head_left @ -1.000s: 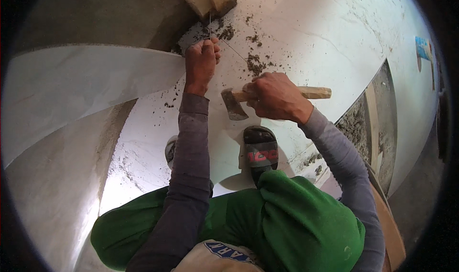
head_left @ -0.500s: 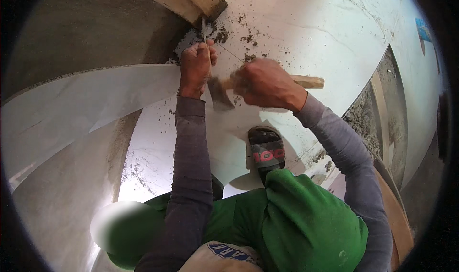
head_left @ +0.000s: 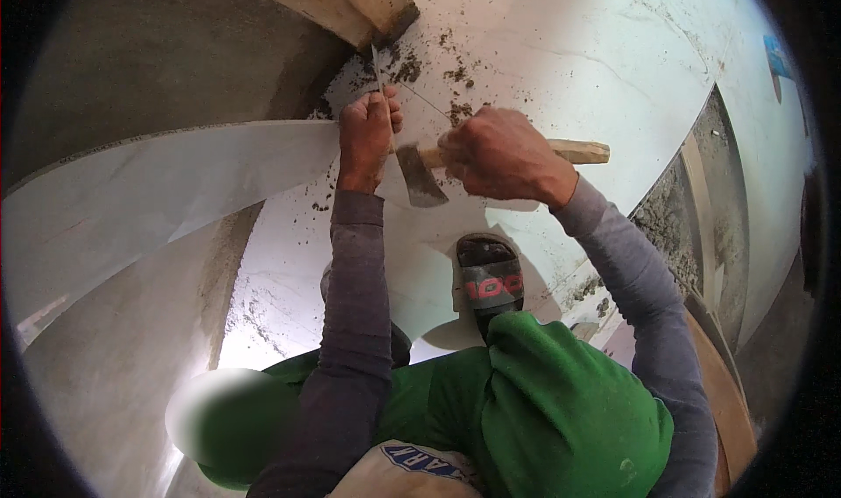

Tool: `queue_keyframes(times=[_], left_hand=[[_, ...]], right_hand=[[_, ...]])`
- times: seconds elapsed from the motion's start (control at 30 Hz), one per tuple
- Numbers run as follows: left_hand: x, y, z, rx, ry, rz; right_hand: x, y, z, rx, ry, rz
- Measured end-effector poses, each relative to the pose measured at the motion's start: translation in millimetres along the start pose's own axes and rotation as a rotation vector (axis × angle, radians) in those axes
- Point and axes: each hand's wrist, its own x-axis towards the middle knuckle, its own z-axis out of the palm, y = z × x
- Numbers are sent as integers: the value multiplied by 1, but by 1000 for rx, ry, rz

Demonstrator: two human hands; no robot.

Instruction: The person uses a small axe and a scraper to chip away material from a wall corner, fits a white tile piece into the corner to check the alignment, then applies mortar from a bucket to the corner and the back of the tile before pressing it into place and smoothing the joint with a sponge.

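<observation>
My left hand (head_left: 363,141) is closed round a thin, pointed chisel (head_left: 377,64). Its tip points away from me, toward the foot of a wooden door frame (head_left: 372,7); I cannot tell whether they touch. To the right, my right hand (head_left: 501,155) grips the wooden handle of a hatchet (head_left: 420,178) held level. The hatchet's dark blade hangs toward me, just right of my left hand, and the butt of the handle sticks out past my right hand. Dark crumbs of mortar (head_left: 406,67) lie on the floor around the frame's foot.
White marble-look tiles (head_left: 561,77) cover the floor. A long upright tile strip (head_left: 175,169) edges a grey cement surface (head_left: 175,60) at left. Rough mortar (head_left: 670,222) and a wooden strip (head_left: 696,196) lie at right. My sandalled foot (head_left: 489,275) stands below the hatchet.
Both hands have shifted slightly right and toward me. The chisel has drawn back a little from the frame's foot, and the hatchet head has swung away from my left hand.
</observation>
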Motion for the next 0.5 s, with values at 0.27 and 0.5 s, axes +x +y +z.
queue_keyframes(times=[0.27, 0.5], left_hand=[[9, -1, 5, -62, 0, 18], [12, -3, 6, -59, 27, 10]], right_hand=[[-4, -10, 24, -12, -144, -27], [1, -9, 29, -12, -162, -40]])
